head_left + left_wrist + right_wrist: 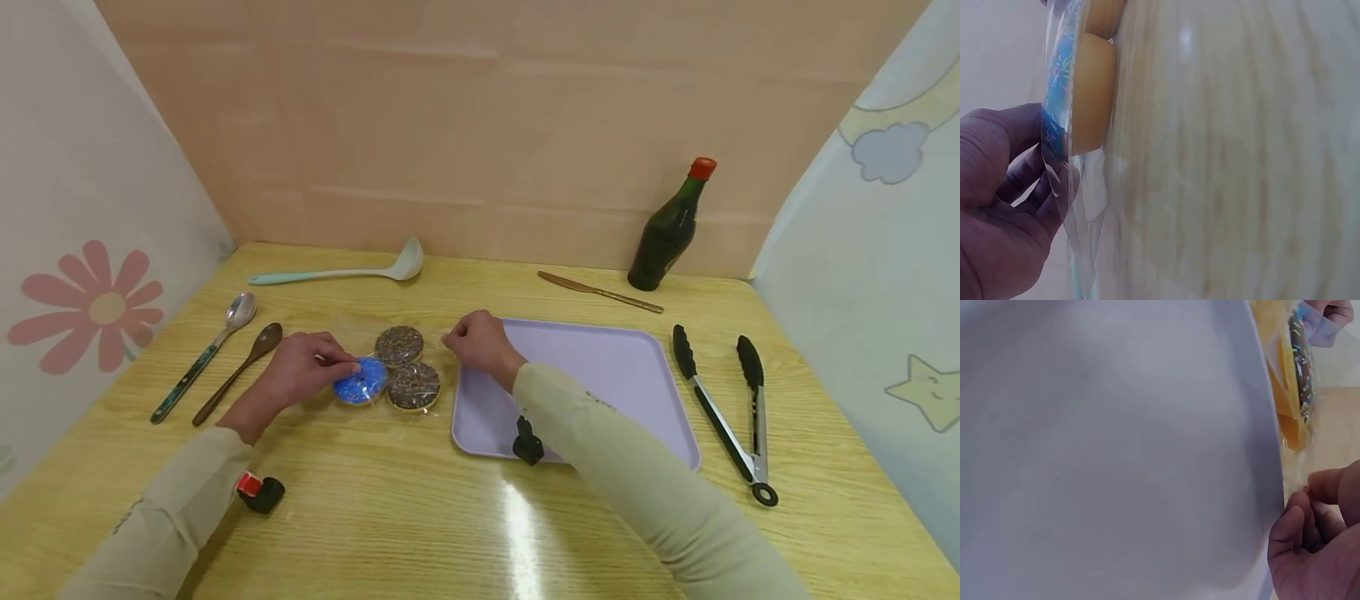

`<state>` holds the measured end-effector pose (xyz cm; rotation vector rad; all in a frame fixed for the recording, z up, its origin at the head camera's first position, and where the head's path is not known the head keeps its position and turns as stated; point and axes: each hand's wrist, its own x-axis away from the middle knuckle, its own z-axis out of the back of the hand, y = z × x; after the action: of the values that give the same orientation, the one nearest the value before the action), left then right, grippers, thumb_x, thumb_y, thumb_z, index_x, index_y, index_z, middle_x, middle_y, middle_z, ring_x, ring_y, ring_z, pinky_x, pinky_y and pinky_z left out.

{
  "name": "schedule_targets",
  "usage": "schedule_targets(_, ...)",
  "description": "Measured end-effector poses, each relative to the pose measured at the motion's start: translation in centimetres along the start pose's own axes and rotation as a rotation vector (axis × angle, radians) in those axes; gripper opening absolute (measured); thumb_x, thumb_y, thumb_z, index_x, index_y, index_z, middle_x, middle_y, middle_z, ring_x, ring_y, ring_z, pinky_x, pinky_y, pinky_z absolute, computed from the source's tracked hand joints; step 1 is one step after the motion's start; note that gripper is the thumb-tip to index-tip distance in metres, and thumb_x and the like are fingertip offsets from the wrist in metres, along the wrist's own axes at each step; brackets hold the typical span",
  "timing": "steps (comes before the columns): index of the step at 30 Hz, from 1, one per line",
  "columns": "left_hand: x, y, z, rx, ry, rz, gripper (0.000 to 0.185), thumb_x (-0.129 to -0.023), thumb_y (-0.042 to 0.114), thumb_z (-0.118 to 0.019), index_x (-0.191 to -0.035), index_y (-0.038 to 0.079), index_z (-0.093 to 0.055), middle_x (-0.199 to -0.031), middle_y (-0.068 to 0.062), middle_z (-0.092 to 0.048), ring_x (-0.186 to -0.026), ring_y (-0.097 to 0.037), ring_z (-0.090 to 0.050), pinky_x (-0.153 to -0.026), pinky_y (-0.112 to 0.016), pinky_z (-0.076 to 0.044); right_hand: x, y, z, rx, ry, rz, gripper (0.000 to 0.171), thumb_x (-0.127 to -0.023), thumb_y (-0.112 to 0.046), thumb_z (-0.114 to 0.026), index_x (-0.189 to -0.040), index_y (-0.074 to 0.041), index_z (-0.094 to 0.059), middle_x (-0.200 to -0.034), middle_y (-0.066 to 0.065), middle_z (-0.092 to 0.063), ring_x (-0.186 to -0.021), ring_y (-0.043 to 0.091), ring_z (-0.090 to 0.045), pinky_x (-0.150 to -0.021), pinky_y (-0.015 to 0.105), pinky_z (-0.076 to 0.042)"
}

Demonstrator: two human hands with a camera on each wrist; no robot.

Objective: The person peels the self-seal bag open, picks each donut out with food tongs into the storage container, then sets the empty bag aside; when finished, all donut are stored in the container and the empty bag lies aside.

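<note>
A clear plastic bag [1090,200] lies on the table with three doughnuts in it: a blue-iced doughnut [362,382] at the left, a chocolate doughnut [399,344] behind and another chocolate doughnut [414,387] at the front right. Coloured sprinkles show on the icing in the wrist views. My left hand [306,371] pinches the bag at its left side, thumb over the blue icing and fingers against the film. At the bag's right edge, my right hand [480,340] pinches the film between thumb and fingertips, beside the rim of a lilac tray [1266,412].
At the left lie a green-handled spoon [197,367] and a wooden spoon [238,372]. Along the back are a ladle [345,272], a copper-coloured knife [596,291] and a dark red-capped bottle [667,233]. Open tongs [723,425] lie right of the tray.
</note>
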<state>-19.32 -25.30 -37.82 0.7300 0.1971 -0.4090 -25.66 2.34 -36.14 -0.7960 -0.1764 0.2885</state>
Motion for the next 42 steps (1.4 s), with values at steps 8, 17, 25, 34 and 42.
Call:
schedule_targets(8, -0.1, 0.0, 0.2, -0.004, -0.018, 0.017, 0.004, -0.081, 0.006, -0.075, -0.083, 0.003, -0.077, -0.076, 0.002, -0.063, -0.067, -0.014, -0.059, -0.059, -0.027, -0.049, 0.4, 1.0, 0.6, -0.016, 0.121, -0.009, 0.021, -0.091, -0.015, -0.06, -0.074, -0.004, -0.067, -0.067, 0.002, -0.059, -0.058, 0.016, -0.05, -0.053, 0.027, -0.04)
schedule_targets(17, 0.2, -0.3, 0.1, -0.001, 0.001, 0.025, 0.004, -0.081, 0.006, -0.075, -0.083, 0.003, -0.077, -0.077, 0.0, -0.064, -0.068, -0.015, -0.059, -0.06, -0.027, -0.049, 1.0, 1.7, 1.7, 0.012, 0.155, 0.025, 0.017, -0.09, -0.02, -0.067, -0.087, -0.004, -0.067, -0.078, 0.003, -0.061, -0.07, 0.017, -0.054, -0.063, 0.029, -0.044)
schedule_targets(25, 0.4, -0.4, 0.0, -0.011, 0.017, 0.018, 0.004, -0.082, 0.008, -0.075, -0.086, 0.005, -0.075, -0.08, 0.0, -0.065, -0.071, -0.016, -0.061, -0.063, -0.028, -0.051, 2.8, 1.5, 1.9, 0.085, -0.02, 0.312, 0.013, -0.086, -0.02, -0.073, -0.09, -0.007, -0.073, -0.078, -0.003, -0.063, -0.069, 0.011, -0.054, -0.063, 0.026, -0.045)
schedule_targets(34, 0.0, 0.2, -0.2, -0.015, 0.031, -0.051, 0.013, -0.087, 0.007, -0.07, -0.096, -0.001, -0.074, -0.087, -0.003, -0.064, -0.075, -0.018, -0.061, -0.066, -0.03, -0.052, 3.7, 2.1, 1.4, 0.219, -0.098, 0.392, 0.013, -0.084, -0.016, -0.074, -0.092, -0.007, -0.076, -0.084, -0.002, -0.069, -0.077, 0.01, -0.06, -0.071, 0.023, -0.045)
schedule_targets(42, -0.5, 0.3, -0.4, -0.027, -0.011, -0.046, 0.009, -0.085, 0.003, -0.07, -0.093, -0.001, -0.075, -0.083, -0.003, -0.065, -0.074, -0.019, -0.061, -0.064, -0.03, -0.051, 3.8, 2.3, 1.4, 0.202, -0.124, 0.373, 0.011, -0.085, -0.014, -0.073, -0.092, -0.007, -0.076, -0.083, -0.003, -0.071, -0.08, 0.009, -0.063, -0.075, 0.024, -0.047)
